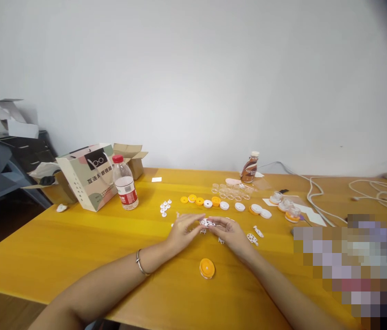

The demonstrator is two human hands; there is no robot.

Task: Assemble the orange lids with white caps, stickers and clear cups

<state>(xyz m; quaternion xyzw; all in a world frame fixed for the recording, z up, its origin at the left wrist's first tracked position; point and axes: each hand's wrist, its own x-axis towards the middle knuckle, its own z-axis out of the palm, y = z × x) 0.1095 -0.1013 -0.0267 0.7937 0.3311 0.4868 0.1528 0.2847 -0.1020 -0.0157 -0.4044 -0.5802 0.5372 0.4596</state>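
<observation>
Between the fingertips of both my hands is a small white plastic piece with dark holes or spots (207, 222), raised a little over the table. My left hand (183, 231) grips it from the left, thumb and fingers closed on its edge. From the right, my right hand (231, 233) pinches its other side. Nearer to me lies a round orange part with a white underside (207, 268). Beside my right hand rest a white perforated piece (252, 239) and a slim white piece (258, 231). More small white pieces are partly hidden under my hands.
A row of orange and white discs (207, 203) lies beyond my hands, with clear rings (231, 191) behind. Small white pegs (164, 209) sit to the left, near a water bottle (125, 185) and paper bag (92, 178). A brown bottle (249, 167) and white cables (313, 197) are further back.
</observation>
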